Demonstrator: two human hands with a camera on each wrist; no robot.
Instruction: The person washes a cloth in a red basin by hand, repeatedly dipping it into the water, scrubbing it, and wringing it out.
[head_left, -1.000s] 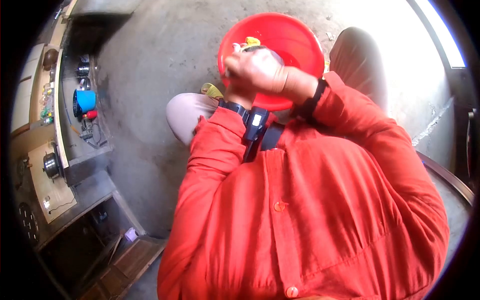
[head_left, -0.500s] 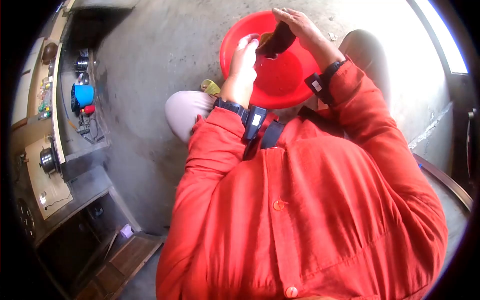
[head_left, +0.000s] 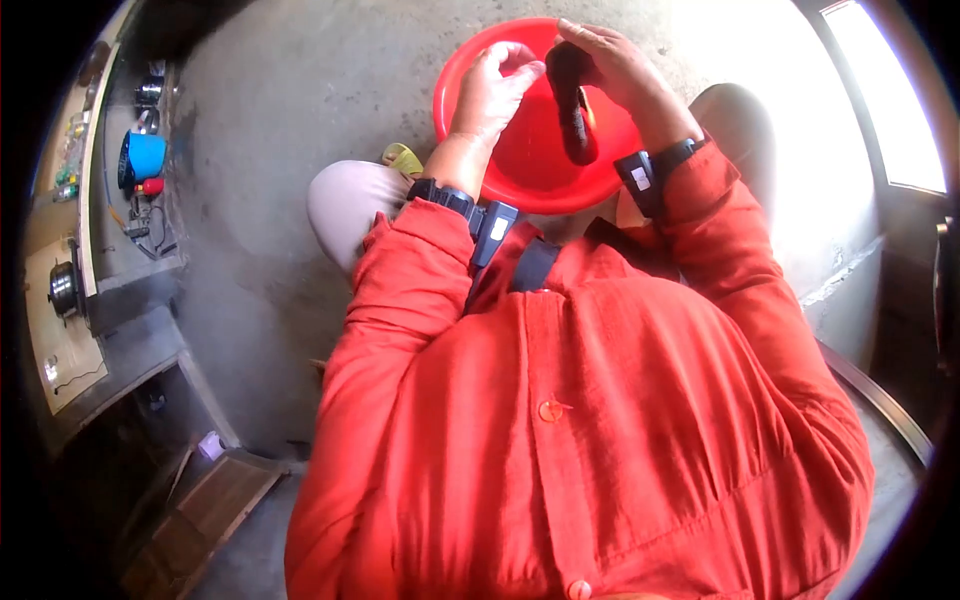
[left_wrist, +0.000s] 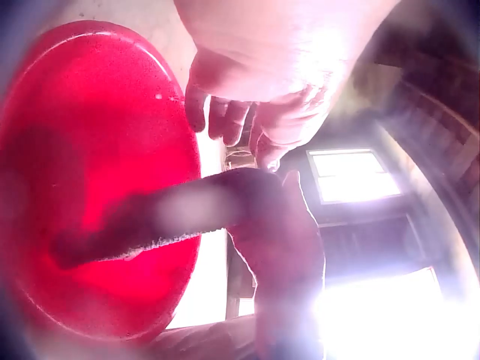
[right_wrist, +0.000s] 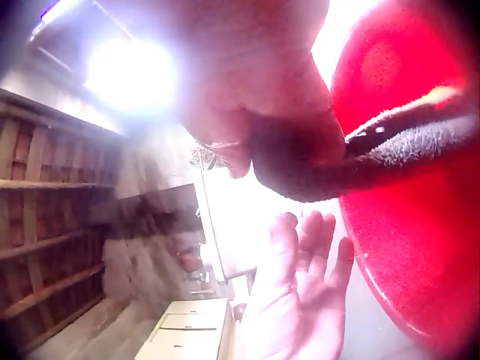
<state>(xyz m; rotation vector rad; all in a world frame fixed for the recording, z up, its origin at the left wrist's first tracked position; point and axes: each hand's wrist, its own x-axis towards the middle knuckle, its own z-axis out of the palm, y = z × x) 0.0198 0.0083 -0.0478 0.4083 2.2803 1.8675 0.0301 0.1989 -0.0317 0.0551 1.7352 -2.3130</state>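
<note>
One dark cloth (head_left: 572,112) hangs from the right hand (head_left: 620,68), fingers gripping it. Left hand (head_left: 495,92) just beside, fingers loosely bent. Red basin (head_left: 522,165) beneath fingers.

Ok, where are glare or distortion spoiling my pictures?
Head: fisheye curve, black corners, bright opening at right blown out; left wrist: white glare at lower right, pale haze spot over the dark cloth; right wrist: strong flare at upper left, right hand hazy and soft.
</note>
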